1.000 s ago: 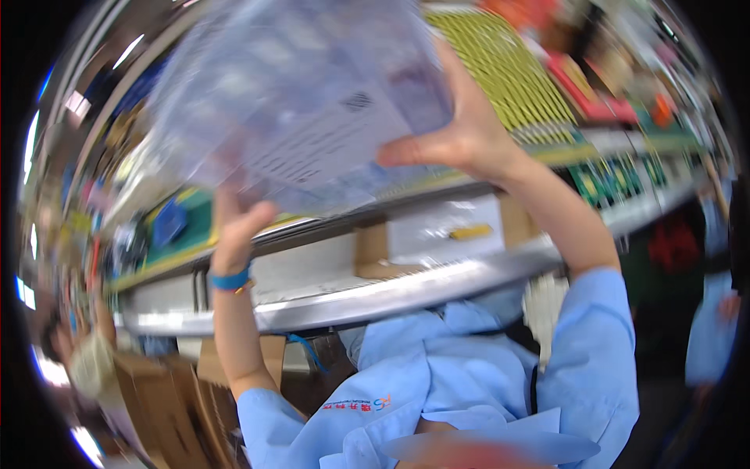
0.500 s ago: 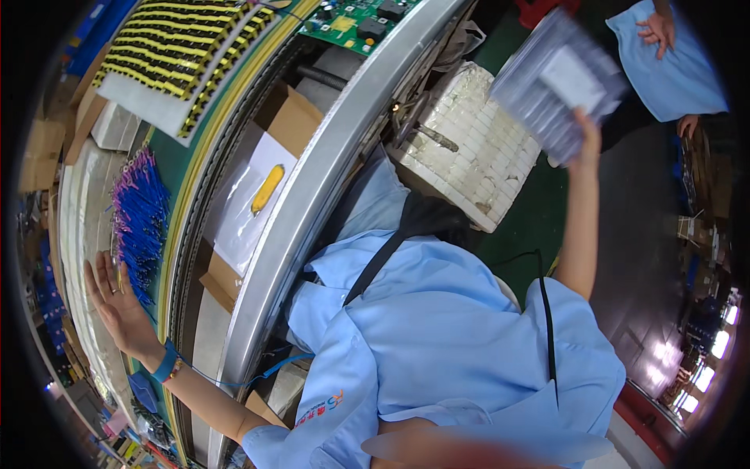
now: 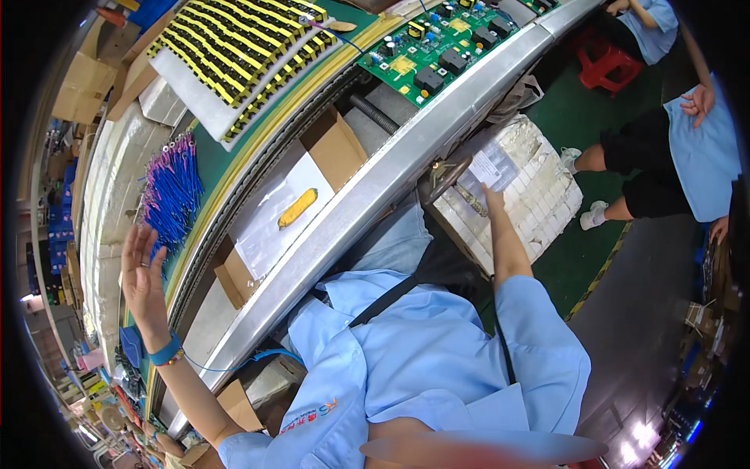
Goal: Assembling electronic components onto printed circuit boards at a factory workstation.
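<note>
Left hand (image 3: 143,273), fingers spread wide and holding nothing, hovers at the bench (image 3: 109,187) beside blue wires (image 3: 173,187); right hand (image 3: 494,205) presses a clear bag (image 3: 488,168) onto white foam (image 3: 539,195) at two o'clock; grip unclear.

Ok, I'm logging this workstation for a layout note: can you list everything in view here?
clear plastic bag: one, see-through with a white label, on the white foam block, under the right hand
white foam block: one, white, gridded, on the floor right of the bench
circuit board: one, green with black parts, on the belt at top
foam tray: one, white, filled with rows of yellow and black parts, top left
wire bundle: one pile, blue and purple, on the bench near the left hand
cardboard box: one, brown, open, holding a white sheet and a yellow item
red stool: one, top right
co-workers: two partly seen, light blue tops, right edge
left hand: open, raised over the bench, blue wristband
right hand: on the bag
</note>
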A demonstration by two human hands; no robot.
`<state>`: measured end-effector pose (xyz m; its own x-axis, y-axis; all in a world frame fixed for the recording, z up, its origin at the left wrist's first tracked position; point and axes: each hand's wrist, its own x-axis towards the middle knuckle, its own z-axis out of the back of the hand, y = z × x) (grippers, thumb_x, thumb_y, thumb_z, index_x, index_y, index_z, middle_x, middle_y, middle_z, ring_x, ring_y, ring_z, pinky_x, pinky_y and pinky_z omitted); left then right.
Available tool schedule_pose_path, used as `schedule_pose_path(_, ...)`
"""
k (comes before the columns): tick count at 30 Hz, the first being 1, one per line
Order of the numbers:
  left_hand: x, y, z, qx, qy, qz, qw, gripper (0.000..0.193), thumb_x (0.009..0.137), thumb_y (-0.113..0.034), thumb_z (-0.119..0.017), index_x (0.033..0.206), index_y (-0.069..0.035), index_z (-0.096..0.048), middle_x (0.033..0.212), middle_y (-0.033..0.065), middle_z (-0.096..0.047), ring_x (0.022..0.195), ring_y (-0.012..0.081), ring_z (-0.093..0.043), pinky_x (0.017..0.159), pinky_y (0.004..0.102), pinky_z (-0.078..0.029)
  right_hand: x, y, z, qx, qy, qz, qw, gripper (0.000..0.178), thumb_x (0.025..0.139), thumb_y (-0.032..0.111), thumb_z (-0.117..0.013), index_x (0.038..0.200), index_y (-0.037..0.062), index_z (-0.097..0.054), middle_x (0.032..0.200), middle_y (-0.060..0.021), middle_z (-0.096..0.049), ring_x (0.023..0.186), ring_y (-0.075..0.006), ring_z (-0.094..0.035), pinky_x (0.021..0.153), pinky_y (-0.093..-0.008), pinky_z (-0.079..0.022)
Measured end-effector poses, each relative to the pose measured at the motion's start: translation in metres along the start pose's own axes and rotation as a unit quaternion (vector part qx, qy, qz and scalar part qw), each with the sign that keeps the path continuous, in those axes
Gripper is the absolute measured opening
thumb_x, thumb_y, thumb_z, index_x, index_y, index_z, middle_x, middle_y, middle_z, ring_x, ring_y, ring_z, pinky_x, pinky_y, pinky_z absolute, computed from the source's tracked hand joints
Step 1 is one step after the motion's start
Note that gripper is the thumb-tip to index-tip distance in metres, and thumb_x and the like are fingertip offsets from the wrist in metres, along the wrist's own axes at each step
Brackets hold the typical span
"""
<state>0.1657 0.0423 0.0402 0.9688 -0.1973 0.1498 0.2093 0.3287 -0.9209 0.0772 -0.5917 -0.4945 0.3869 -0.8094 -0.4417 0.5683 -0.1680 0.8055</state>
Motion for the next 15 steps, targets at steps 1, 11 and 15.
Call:
schedule_pose_path(1,0.005,0.005,-0.006,-0.027,-0.013,0.028,0.999,0.085,0.084,-0.048,-0.065,0.143,0.002,-0.03,0.142,0.0172,-0.039,0.132,0.0274,-0.037,0.106,0.0381,-0.033,0.015,-0.018,-0.016,-0.2,-0.07,0.049,0.976,0.068,0.072,0.026,-0.077,0.127,-0.0029,-0.048,0.121,-0.0146,-0.058,0.108,-0.0299,-0.057,0.088,-0.0379,-0.048)
schedule_pose_path(11,0.024,0.014,-0.025,-0.02,-0.005,0.095,0.995,0.057,0.088,-0.027,-0.064,0.136,-0.003,-0.044,0.132,0.0122,-0.051,0.122,0.0239,-0.05,0.1,0.0354,-0.041,0.074,0.036,0.051,0.043,0.164,0.137,0.976,0.051,0.084,0.034,-0.057,0.127,0.0091,-0.051,0.125,-0.0106,-0.057,0.111,-0.0257,-0.051,0.083,-0.0457,-0.049)
schedule_pose_path(15,-0.005,0.015,-0.017,-0.035,-0.002,0.075,0.997,0.051,0.089,-0.026,-0.064,0.132,-0.003,-0.049,0.123,0.0116,-0.057,0.115,0.0195,-0.054,0.1,0.0332,-0.042,0.048,0.226,0.196,-0.161,-0.093,0.424,0.886,0.049,0.087,0.021,-0.041,0.124,-0.0089,-0.05,0.12,-0.0272,-0.057,0.106,-0.0356,-0.059,0.086,-0.0477,-0.05)
